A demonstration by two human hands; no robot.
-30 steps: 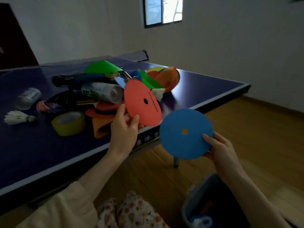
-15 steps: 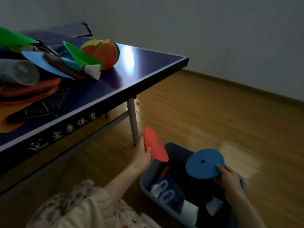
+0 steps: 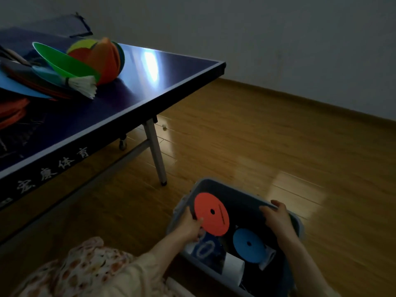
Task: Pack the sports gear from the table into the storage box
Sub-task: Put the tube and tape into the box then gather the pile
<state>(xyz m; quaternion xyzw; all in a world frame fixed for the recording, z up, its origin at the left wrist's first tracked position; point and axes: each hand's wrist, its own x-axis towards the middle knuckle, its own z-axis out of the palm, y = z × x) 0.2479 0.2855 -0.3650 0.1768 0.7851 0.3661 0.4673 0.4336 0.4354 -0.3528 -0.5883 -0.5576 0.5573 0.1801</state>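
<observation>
The grey storage box [image 3: 216, 185] stands on the floor at the bottom right of the table. My left hand [image 3: 188, 227] pinches the lower left edge of a red disc [image 3: 211, 213] with a centre hole, held tilted inside the box near its left wall. A blue disc [image 3: 248, 245] lies loose in the box on other gear. My right hand [image 3: 276, 219] hovers over the right side of the box with loosely curled fingers and holds nothing. More gear stays on the table [image 3: 162, 82]: a green disc [image 3: 62, 61], stacked coloured cones [image 3: 100, 56] and a shuttlecock [image 3: 84, 85].
The table's metal leg [image 3: 156, 151] stands just behind the box on the wooden floor [image 3: 278, 146]. White items and a blue printed pack [image 3: 205, 249] lie in the box. A racket [image 3: 19, 133] and orange pieces sit at the table's left edge.
My right hand has let go of the blue disc, which now lies in the box. My left hand has lowered the red disc into the box.
</observation>
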